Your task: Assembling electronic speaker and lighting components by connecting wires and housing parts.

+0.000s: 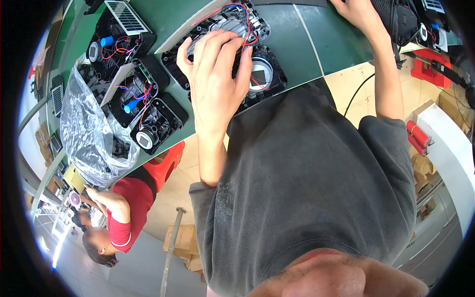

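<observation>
My left hand [217, 74] is bent over an opened black plastic housing, its thumb and index finger pinched at a thin red wire [247, 30]. The other fingers are spread and hide part of the housing. Beside the thumb lies a black half with a round speaker [261, 74], white-rimmed with a square dark centre. Behind the fingers shows the clear, reflective lamp part [225, 22], and a pale panel edge [190, 24] stands upright to its left. My right hand [360, 12] is at the top edge over the green table; most of its fingers are cut off.
On the left of the green table [302, 49] are more opened housings [158, 119] with blue cylinders, and a solar panel [126, 17]. A clear plastic bag [86, 128] hangs over the edge. A person in red [131, 208] sits by a red stool [170, 166]. A black bag [396, 22] lies right.
</observation>
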`<action>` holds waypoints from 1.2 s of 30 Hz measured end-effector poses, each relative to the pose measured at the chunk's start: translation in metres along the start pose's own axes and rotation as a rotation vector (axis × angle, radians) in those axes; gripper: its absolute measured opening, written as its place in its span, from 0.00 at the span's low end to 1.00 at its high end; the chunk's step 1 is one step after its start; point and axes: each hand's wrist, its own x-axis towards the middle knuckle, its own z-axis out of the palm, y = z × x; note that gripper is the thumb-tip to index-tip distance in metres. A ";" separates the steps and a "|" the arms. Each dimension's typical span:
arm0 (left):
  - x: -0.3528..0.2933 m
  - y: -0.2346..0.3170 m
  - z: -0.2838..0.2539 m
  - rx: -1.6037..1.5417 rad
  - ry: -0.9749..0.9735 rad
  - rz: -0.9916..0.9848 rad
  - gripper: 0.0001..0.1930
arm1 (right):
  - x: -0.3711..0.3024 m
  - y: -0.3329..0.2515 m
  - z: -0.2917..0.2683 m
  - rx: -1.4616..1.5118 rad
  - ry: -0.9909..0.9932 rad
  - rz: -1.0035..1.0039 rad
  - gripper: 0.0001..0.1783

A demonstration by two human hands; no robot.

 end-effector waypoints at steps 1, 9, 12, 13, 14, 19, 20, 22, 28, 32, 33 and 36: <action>-0.001 0.000 0.000 0.010 0.009 -0.005 0.09 | -0.001 -0.001 0.000 -0.088 0.006 -0.084 0.12; -0.003 -0.003 0.004 -0.032 0.057 0.014 0.07 | -0.008 0.005 0.010 -0.095 0.118 -0.228 0.10; -0.003 -0.002 0.004 -0.019 0.042 0.034 0.06 | -0.008 0.004 0.013 -0.063 0.167 -0.240 0.10; -0.004 0.001 0.003 0.000 0.022 0.002 0.05 | -0.008 0.001 0.013 -0.063 0.164 -0.241 0.10; -0.004 0.002 0.003 0.000 0.023 -0.001 0.05 | -0.009 -0.004 0.012 -0.006 0.230 -0.140 0.09; -0.004 0.004 0.005 0.015 0.011 0.011 0.05 | -0.026 -0.043 0.011 0.162 0.056 -0.459 0.10; -0.003 0.003 0.007 0.014 0.011 0.013 0.05 | -0.030 -0.052 0.015 0.215 -0.076 -0.531 0.12; -0.002 0.001 0.010 -0.067 0.031 0.020 0.07 | -0.030 -0.065 0.031 0.299 -0.270 -0.504 0.16; -0.006 0.001 0.011 -0.103 -0.031 0.008 0.06 | 0.007 -0.078 0.068 0.197 0.147 -1.053 0.14; -0.005 -0.001 0.010 -0.080 -0.045 0.017 0.07 | -0.002 -0.080 0.055 0.354 -0.023 -0.760 0.15; -0.005 -0.001 0.010 -0.088 -0.057 0.012 0.08 | -0.006 -0.081 0.052 0.403 -0.097 -0.623 0.14; -0.005 -0.002 0.009 -0.099 -0.070 0.011 0.09 | -0.019 -0.083 0.048 0.358 -0.158 -0.447 0.11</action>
